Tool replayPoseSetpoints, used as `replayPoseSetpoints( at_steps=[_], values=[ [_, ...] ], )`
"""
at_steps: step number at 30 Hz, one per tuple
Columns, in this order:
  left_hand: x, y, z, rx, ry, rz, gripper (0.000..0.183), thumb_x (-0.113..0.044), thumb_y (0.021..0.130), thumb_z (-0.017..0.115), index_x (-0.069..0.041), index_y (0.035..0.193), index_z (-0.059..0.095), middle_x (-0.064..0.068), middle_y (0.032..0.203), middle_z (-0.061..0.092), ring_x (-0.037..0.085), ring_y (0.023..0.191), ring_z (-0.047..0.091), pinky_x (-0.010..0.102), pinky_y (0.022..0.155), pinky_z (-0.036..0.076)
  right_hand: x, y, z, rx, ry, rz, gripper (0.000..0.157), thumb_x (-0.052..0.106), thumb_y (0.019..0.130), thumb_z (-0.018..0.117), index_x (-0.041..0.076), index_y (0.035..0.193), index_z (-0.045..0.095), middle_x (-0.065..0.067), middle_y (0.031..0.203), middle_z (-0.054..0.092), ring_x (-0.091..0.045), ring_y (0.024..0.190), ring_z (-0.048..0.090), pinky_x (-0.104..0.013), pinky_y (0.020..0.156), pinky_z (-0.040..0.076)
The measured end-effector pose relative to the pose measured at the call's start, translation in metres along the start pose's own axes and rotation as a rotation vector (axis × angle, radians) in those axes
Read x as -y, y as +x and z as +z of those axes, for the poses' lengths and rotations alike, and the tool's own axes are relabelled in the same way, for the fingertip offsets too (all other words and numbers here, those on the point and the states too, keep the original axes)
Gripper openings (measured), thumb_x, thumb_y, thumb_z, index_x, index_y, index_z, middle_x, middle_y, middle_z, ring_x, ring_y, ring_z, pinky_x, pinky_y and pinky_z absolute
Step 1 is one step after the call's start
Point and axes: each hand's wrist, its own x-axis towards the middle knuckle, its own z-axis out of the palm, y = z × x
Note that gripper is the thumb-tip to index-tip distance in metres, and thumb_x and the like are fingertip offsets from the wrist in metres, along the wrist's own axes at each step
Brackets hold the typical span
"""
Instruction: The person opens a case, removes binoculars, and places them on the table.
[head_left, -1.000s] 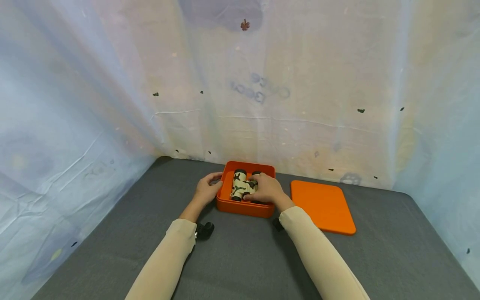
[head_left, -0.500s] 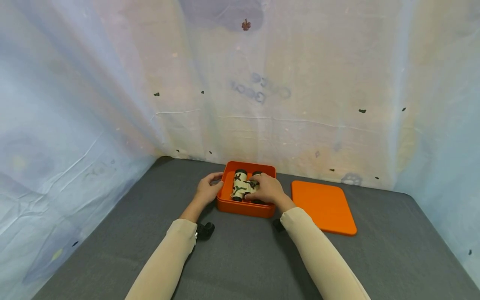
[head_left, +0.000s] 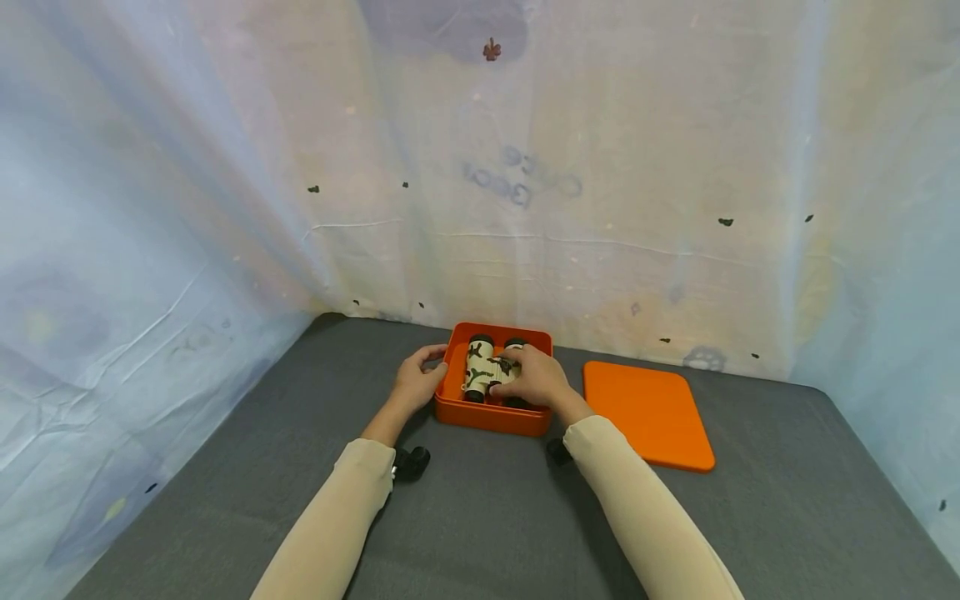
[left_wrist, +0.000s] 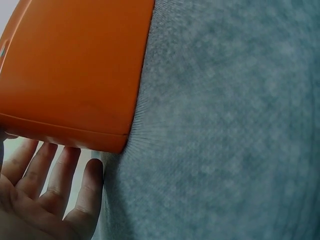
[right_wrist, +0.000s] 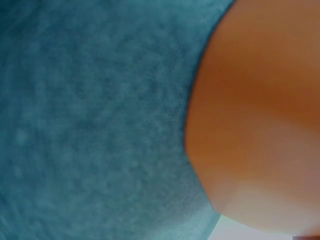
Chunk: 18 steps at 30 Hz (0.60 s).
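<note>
A pair of camouflage binoculars [head_left: 478, 368] with black ends lies inside an orange box [head_left: 491, 417] in the head view. My right hand [head_left: 536, 377] reaches over the box's right wall and grips the right barrel between thumb and fingers, hiding much of it. At the box's left side is my left hand [head_left: 414, 382]. In the left wrist view, the left fingers [left_wrist: 62, 175] are fairly straight, their tips touching the box wall. The right wrist view holds only the blurred orange box wall [right_wrist: 255, 115] and dark cloth; the right fingers are out of that view.
An orange lid [head_left: 647, 414] lies flat on the grey table surface [head_left: 480, 517], right of the box and close to my right forearm. Behind the table hangs a pale printed sheet [head_left: 600, 167], with another at the left [head_left: 150, 333].
The binoculars' far ends have risen slightly in the head view, with my right hand still gripping them. My left hand, the box and the lid have stayed in place.
</note>
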Motion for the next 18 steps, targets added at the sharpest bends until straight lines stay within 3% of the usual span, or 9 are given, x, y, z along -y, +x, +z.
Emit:
replayPoseSetpoints(
  at_steps=[18],
  values=[
    [0.0, 0.0, 0.0, 0.006, -0.004, -0.01, 0.037, -0.027, 0.096, 0.056, -0.021, 0.133, 0.057, 0.004, 0.136, 0.056, 0.023, 0.101, 0.059, 0.032, 0.078, 0.053, 0.003, -0.002, -0.011, 0.003, 0.126, -0.033, 0.073, 0.05, 0.076, 0.078, 0.018, 0.137, 0.056, -0.008, 0.127, 0.057, -0.025, 0.11, 0.056, -0.046, 0.093, 0.049]
  ],
)
